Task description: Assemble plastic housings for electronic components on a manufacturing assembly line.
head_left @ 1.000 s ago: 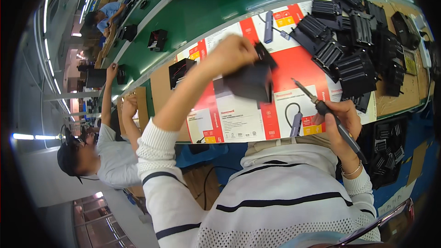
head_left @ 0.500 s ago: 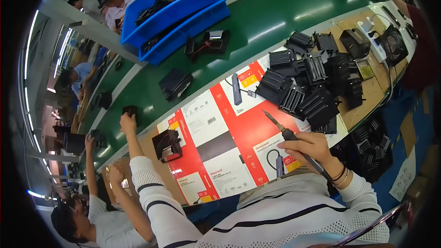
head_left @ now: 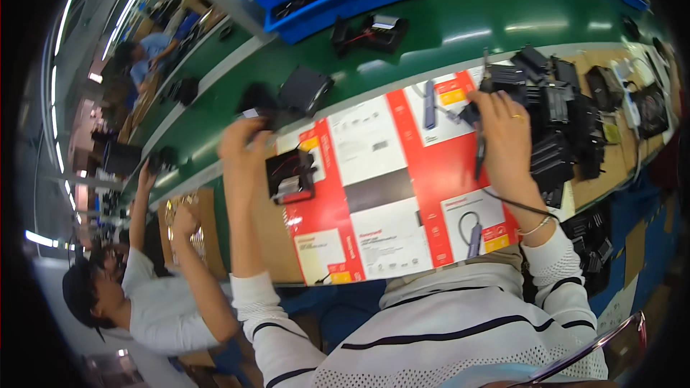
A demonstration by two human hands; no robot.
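Note:
My left hand (head_left: 243, 140), smeared by motion, is closed on a dark plastic casing (head_left: 260, 103) above the green surface. My right hand (head_left: 505, 136) reaches to the near-left edge of a heap of black ribbed casings (head_left: 552, 156). It has a soldering iron (head_left: 479, 149) in its grip, handle pointing down and cord trailing past the wrist; the fingers hide much of the iron. Between my hands, an opened black casing (head_left: 290, 175) with a thin red wire lies on the printed red and white sheet (head_left: 374, 188).
Stacked blue bins (head_left: 345, 11) stand at the back. A black box (head_left: 305, 90) and a wired casing (head_left: 370, 34) rest on the green surface (head_left: 460, 18). A white power strip (head_left: 631, 100) lies far right. At left, a co-worker (head_left: 172, 273) works close beside me.
The view has swung, shifting the scene right and up. My left hand has carried the dark casing toward the black box. My right hand has moved forward to the heap, turning the soldering iron.

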